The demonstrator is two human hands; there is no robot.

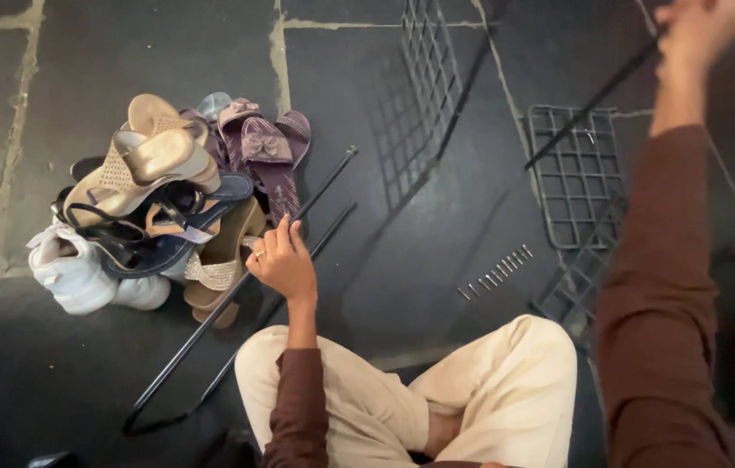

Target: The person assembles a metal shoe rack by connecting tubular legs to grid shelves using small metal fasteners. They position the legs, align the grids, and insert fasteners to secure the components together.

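The left hand (281,261) closed around a thin black metal U-shaped rod (237,303) lying on the dark stone floor (55,373), just beside a pile of sandals and shoes (163,204). The right hand (695,30), blurred, gripped another black rod (593,102) above a wire grid panel (575,178). Small screws (496,270) lay right of the U-shaped rod.

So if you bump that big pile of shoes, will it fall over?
Probably yes. The heap of sandals and heels is stacked loosely, several tilted on top of each other, so the top ones would likely slide off. The white sneakers at the bottom sit flat on the dark stone floor and look steadier. The left hand beside the pile grips a long black metal rod.
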